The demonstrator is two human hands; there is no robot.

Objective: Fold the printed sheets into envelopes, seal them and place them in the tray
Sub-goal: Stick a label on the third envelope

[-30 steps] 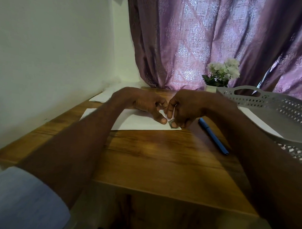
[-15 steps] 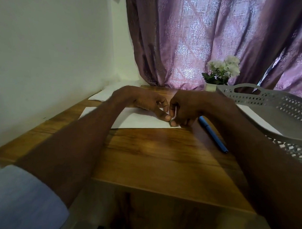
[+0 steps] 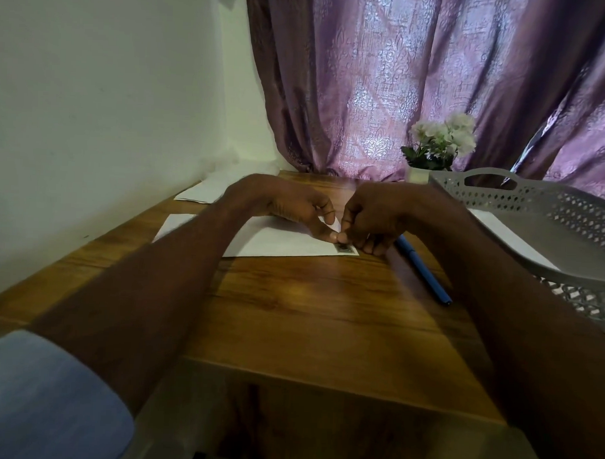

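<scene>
Purple curtains are hanging behind my wooden desk. Both my left hand and right hand are pinching a small white slip over the envelope, whose dark corner mark is unreadable; the tray is sitting right.

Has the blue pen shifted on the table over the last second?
No. The blue pen lies at the same angle between the envelope and the grey tray, untouched by either hand.
</scene>
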